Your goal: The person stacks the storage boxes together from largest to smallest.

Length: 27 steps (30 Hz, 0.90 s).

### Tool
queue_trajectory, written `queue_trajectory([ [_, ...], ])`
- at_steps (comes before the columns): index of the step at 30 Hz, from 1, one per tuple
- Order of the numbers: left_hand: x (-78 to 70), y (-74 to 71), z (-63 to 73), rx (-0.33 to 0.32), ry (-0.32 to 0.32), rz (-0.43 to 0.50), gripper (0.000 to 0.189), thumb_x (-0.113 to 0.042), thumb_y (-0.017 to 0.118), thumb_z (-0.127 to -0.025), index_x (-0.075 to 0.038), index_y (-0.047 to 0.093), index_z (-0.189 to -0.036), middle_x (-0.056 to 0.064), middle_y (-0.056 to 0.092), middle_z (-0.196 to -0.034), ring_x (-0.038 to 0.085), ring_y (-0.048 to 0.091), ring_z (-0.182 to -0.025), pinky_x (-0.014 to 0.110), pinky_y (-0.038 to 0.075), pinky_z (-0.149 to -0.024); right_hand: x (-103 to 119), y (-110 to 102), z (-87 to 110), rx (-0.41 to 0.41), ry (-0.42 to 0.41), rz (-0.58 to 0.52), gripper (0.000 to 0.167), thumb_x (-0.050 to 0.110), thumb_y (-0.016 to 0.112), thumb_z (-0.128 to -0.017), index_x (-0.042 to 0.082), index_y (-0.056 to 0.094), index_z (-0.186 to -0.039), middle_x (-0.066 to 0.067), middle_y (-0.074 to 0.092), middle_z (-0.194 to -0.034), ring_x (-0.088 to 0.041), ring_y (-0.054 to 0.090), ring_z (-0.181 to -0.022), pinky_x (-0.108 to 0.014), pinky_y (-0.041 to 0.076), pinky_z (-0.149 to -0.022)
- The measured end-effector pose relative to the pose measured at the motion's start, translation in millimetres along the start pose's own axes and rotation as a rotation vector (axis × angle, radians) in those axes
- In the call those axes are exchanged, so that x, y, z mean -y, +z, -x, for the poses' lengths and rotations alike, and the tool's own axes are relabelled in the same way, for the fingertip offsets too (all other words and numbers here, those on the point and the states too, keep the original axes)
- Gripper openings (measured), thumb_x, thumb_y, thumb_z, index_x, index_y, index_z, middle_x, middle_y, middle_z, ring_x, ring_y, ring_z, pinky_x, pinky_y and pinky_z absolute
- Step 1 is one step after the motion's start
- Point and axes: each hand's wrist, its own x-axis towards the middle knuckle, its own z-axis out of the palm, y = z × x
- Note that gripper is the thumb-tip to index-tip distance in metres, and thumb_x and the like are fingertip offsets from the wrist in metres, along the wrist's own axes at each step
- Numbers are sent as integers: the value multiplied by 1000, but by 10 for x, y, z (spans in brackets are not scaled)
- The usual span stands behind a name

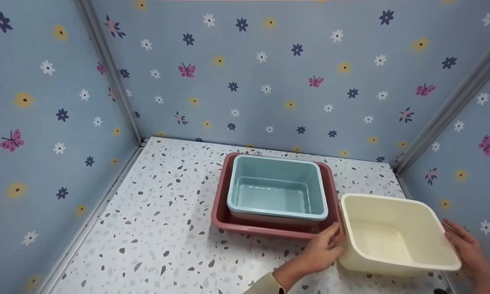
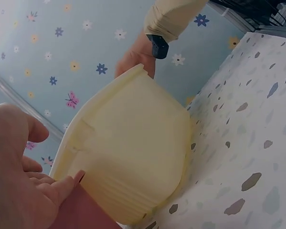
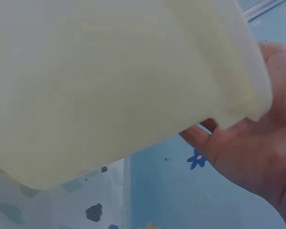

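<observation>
A cream plastic tub (image 1: 395, 232) stands at the right of the speckled tabletop, between my two hands. My left hand (image 1: 328, 243) lies with straight fingers against the tub's left wall, beside the corner of a red tub (image 1: 224, 212). My right hand (image 1: 461, 239) lies flat against its right wall. In the left wrist view my left hand (image 2: 28, 186) is at the lower left, next to the cream tub (image 2: 128, 157) and the red tub's corner (image 2: 88, 210). In the right wrist view the cream tub (image 3: 109, 81) fills the frame, its rim against my open right palm (image 3: 250, 152).
A light blue tub (image 1: 277, 190) sits nested inside the red tub at the middle of the table. Flowered blue walls (image 1: 269, 73) close in the back and both sides. Bare speckled tabletop (image 1: 155, 228) lies to the left of the tubs.
</observation>
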Motion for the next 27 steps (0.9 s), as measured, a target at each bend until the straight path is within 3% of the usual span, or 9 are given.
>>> queue_trajectory([
  [3,6,6,-27,21,-15,23,66,-11,58,-93,-5,30,-152,5,26,-157,8,35,-133,21,39,-98,-40,32,1,15,22,-92,36,9,57,-98,35,66,-121,26,63,-102,-5,66,-87,-29,56,-69],
  [11,60,75,-90,73,-1,140,72,-5,61,-89,-2,25,-153,3,26,-156,8,32,-134,23,35,-102,-39,84,67,119,85,-278,48,-3,46,-100,36,71,-110,19,66,-104,-13,68,-92,-36,56,-75],
  [21,71,203,-168,62,35,193,72,-2,59,-89,-2,25,-152,4,26,-155,5,39,-128,19,38,-97,-51,114,63,148,22,-273,56,-9,39,-99,33,68,-122,18,65,-111,-13,67,-95,-34,56,-72],
  [27,91,236,-192,66,78,208,71,6,57,-88,3,25,-150,8,26,-155,6,40,-128,20,39,-96,-64,99,77,186,-26,-353,60,-14,32,-98,26,68,-124,8,67,-114,-21,67,-95,-38,57,-69],
])
